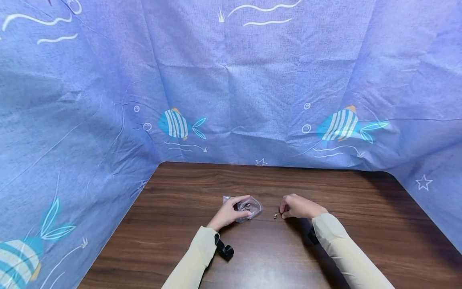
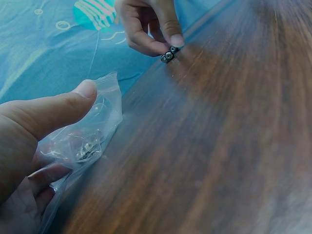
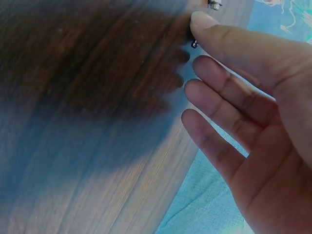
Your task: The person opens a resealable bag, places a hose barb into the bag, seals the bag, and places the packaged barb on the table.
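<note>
My left hand (image 1: 231,210) grips a clear plastic zip bag (image 1: 257,205), its thumb and fingers spread around the mouth. Small shiny metal pieces (image 2: 87,152) lie inside the bag. To the right, my right hand (image 1: 297,206) is low over the table, thumb and forefinger close together. In the left wrist view, a small metal piece (image 2: 174,49) appears pinched at those fingertips, with another metal piece (image 2: 167,57) right beside it. The right wrist view shows a dark bit (image 3: 194,44) by the thumb and a silvery piece (image 3: 213,5) past its tip. The exact kind is too small to tell.
A dark wood-grain table (image 1: 173,188) lies under both hands. Behind and to the sides hangs a blue cloth (image 1: 260,92) printed with fish, meeting the table's edges. A black wrist-camera mount (image 1: 225,251) sits on the left wrist.
</note>
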The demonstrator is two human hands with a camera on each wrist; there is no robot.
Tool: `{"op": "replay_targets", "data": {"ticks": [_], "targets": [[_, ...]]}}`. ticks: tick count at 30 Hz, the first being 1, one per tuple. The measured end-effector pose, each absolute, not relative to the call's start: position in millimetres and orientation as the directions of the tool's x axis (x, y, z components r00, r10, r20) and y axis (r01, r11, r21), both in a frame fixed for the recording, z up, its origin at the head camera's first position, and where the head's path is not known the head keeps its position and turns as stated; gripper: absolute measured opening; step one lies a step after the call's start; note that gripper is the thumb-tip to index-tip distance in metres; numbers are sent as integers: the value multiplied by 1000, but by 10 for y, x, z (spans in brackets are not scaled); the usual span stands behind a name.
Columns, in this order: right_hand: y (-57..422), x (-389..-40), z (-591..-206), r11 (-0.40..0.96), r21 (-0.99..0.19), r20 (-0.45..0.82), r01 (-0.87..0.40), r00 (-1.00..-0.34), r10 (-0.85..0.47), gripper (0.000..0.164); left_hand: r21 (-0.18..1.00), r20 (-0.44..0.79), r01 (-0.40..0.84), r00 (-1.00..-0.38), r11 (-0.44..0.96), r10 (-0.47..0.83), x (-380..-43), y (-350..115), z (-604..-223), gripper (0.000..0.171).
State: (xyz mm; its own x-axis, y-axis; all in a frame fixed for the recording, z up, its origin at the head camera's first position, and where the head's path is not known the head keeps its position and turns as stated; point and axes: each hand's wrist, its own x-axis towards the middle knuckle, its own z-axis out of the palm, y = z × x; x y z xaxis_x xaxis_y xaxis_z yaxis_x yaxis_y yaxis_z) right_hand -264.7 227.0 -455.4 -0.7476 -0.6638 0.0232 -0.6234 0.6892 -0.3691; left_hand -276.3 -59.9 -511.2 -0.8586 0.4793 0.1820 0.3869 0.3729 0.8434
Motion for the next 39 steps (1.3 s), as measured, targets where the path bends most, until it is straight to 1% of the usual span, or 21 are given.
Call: {"op": "replay_targets", "data": {"ticks": [10,16,19,23,27,32,39], "targets": [[2264,-2637,-4537,656,-341,63,-673,-713,-698,9,844,187,391,-856,367,482,-2769,-601,-5119,59],[2249,-2664,-4526,667,-340,56,-663,-722,-689,7,841,178,388,-856,376,485,-2771,-603,-5108,60],[2225,-2678,-4504,669,-361,54,-650,-730,-681,6,848,171,377,-859,372,482,-2766,-601,-5102,60],[2176,-2702,-4466,657,-371,73,-657,-725,-685,5,862,165,360,-865,357,473,-2759,-598,-5100,60],[2107,-2729,-4440,651,-352,97,-673,-718,-689,7,868,172,359,-865,342,471,-2767,-597,-5113,60],[2009,-2760,-4414,641,-316,149,-700,-703,-695,7,853,170,369,-865,369,472,-2781,-596,-5116,60],[1866,-2788,-4387,613,-302,206,-730,-678,-705,6,851,178,377,-862,365,475,-2778,-600,-5112,60]]}}
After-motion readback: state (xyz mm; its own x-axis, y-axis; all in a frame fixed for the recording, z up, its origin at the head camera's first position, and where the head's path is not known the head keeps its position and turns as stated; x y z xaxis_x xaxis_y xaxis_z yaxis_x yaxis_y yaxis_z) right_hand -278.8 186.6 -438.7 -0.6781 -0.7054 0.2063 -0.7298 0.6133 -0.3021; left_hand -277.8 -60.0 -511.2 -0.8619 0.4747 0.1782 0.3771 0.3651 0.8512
